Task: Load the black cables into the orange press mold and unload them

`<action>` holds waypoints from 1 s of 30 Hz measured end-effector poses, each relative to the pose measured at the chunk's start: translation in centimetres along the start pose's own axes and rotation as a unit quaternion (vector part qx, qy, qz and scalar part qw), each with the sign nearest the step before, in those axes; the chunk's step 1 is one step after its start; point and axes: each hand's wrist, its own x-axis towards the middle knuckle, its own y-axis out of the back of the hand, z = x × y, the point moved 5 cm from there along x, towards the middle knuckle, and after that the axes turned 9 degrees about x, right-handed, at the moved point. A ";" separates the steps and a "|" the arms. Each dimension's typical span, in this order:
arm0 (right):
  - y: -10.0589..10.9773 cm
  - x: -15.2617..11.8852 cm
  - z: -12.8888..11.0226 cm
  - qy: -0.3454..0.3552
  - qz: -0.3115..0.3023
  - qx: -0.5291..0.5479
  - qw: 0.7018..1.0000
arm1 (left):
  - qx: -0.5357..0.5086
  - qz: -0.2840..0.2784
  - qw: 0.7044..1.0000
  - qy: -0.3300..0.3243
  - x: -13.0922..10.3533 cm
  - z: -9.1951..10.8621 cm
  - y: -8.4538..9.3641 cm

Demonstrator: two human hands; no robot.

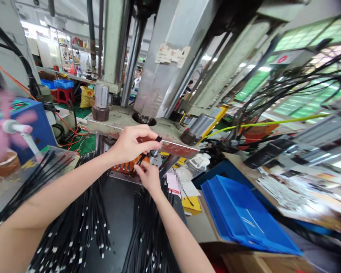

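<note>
My left hand [135,144] is raised in front of the press plate, its thumb and fingers pinched on a small black cable end [158,139]. Lower and just to the right, my right hand [149,175] closes its thumb and forefinger on a thin black cable [141,158]; whether both hands hold the same cable I cannot tell. Behind my hands sits an orange fixture [125,167] with dark slots, partly covered by them. Bundles of black cables with silvery tips hang on both sides, one bundle [82,216] at left and another [144,227] under my right forearm.
A tall press [170,57] with steel columns stands straight ahead. At right are blue plastic trays [244,216], a clear jar [197,163] and hanging wires. A pink fan [13,125] turns at far left beside a blue cabinet [36,125]. A dark worktop [116,220] lies below.
</note>
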 end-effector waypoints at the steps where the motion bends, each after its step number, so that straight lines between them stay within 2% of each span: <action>1: 0.4 1.3 0.8 -0.006 0.013 0.004 1.000 | 0.008 -0.005 1.000 0.001 -0.4 -0.6 -0.3; 3: 0.8 3.6 2.1 -0.022 0.022 0.011 0.999 | 0.062 -0.025 0.997 0.028 -2.0 -3.0 -0.8; 4: 0.8 4.4 2.6 -0.031 0.019 0.014 0.999 | 0.114 -0.058 0.991 0.041 -3.0 -4.5 -1.1; 5: 0.8 5.0 3.0 -0.039 0.016 0.014 0.999 | 0.183 -0.119 0.975 0.040 -4.2 -6.1 -1.6; 7: 0.7 5.7 3.5 -0.048 0.012 0.015 0.999 | 0.316 -0.262 0.912 -0.018 -7.0 -8.9 -2.7; 8: 0.7 5.7 3.6 -0.050 0.007 0.016 0.999 | 0.366 -0.302 0.879 -0.051 -8.2 -9.9 -3.0; 10: 0.5 5.6 3.8 -0.052 -0.003 0.014 0.999 | 0.430 -0.333 0.833 -0.101 -10.0 -10.9 -3.2; 13: 0.4 5.5 3.9 -0.053 -0.013 -0.005 0.998 | 0.476 -0.339 0.803 -0.115 -10.9 -10.6 -3.5; 16: 0.5 5.8 4.0 -0.061 -0.004 -0.042 0.997 | 0.489 -0.344 0.797 -0.086 -10.0 -10.3 -3.7; 18: 0.6 5.8 4.1 -0.071 0.019 -0.079 0.994 | 0.488 -0.345 0.800 -0.051 -8.6 -11.1 -3.8; 21: 0.9 5.2 4.1 -0.082 0.045 -0.134 0.987 | 0.479 -0.360 0.800 0.013 -5.7 -13.6 -4.0; 23: 0.8 4.5 3.9 -0.076 0.029 -0.155 0.985 | 0.473 -0.367 0.799 0.063 -3.7 -15.5 -4.2; 26: 0.5 3.8 3.8 -0.071 -0.002 -0.169 0.983 | 0.466 -0.342 0.808 0.116 -0.9 -17.6 -4.8; 30: 0.3 3.6 3.7 -0.081 -0.011 -0.180 0.980 | 0.456 -0.291 0.830 0.137 0.7 -17.7 -5.6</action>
